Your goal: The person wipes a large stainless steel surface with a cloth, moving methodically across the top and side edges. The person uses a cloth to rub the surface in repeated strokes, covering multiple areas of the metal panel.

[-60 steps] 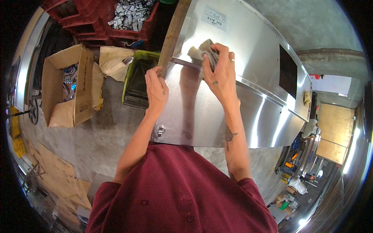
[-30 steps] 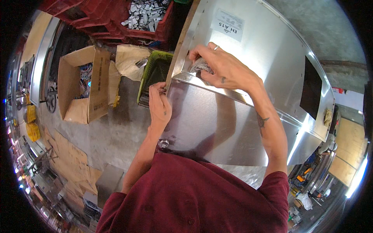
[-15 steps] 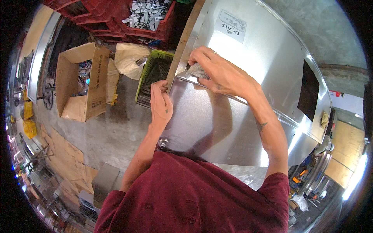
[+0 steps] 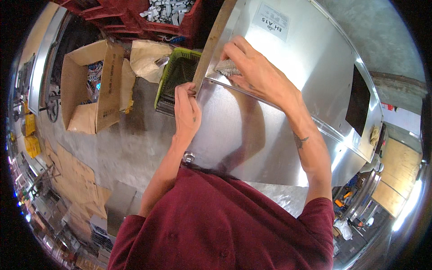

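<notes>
A large sheet-metal cabinet [image 4: 234, 135] lies in front of me, shiny, with a folded seam across it and a paper label [image 4: 272, 20] on its far panel. My right hand [image 4: 254, 65] is closed around a crumpled grey rag [image 4: 228, 67], pressing it to the metal just beyond the seam, near the left edge. Along that edge runs a wooden strip [image 4: 213, 38]. My left hand [image 4: 186, 105] has its fingers curled at the strip's near end, gripping there; the fingertips are partly hidden. A small round metal fitting [image 4: 188, 157] sits below my left wrist, close to my body.
Left of the cabinet are a green plastic basket [image 4: 164, 87] and an open cardboard box [image 4: 110, 90] holding small parts. Red crates [image 4: 186, 29] with metal pieces stand at the far left. Flattened cardboard [image 4: 72, 168] lies on the floor. A dark rectangular opening [image 4: 358, 103] cuts the cabinet's right side.
My right hand has slid the rag slightly away from me, off the seam. My left hand stays at the edge. The whole view has shifted a little.
</notes>
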The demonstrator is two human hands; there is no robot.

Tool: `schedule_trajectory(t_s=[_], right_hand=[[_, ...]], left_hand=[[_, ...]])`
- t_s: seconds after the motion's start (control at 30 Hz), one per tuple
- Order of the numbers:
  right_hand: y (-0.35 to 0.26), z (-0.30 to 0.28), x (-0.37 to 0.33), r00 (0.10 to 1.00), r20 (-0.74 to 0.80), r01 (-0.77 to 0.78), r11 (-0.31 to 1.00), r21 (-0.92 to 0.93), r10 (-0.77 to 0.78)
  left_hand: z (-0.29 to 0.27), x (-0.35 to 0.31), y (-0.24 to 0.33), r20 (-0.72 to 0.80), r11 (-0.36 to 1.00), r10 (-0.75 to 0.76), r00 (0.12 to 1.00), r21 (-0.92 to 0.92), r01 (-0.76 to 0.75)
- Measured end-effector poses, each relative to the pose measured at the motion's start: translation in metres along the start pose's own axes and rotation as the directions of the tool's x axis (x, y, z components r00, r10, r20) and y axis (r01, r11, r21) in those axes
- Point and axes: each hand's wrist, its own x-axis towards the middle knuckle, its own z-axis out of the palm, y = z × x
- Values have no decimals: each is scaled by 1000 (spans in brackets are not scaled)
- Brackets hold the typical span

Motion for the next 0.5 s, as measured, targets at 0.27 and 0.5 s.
schedule_trajectory(t_s=[0.27,0.5], right_hand=[[11,3,20,990,-124,40,981,-188,-65],[3,-4,18,988,41,152,984,-96,-149]], left_hand=[[1,-1,-1,-1,1000,-2,1000,26,2],[1,2,-2,20,1000,-23,1000,2,23]])
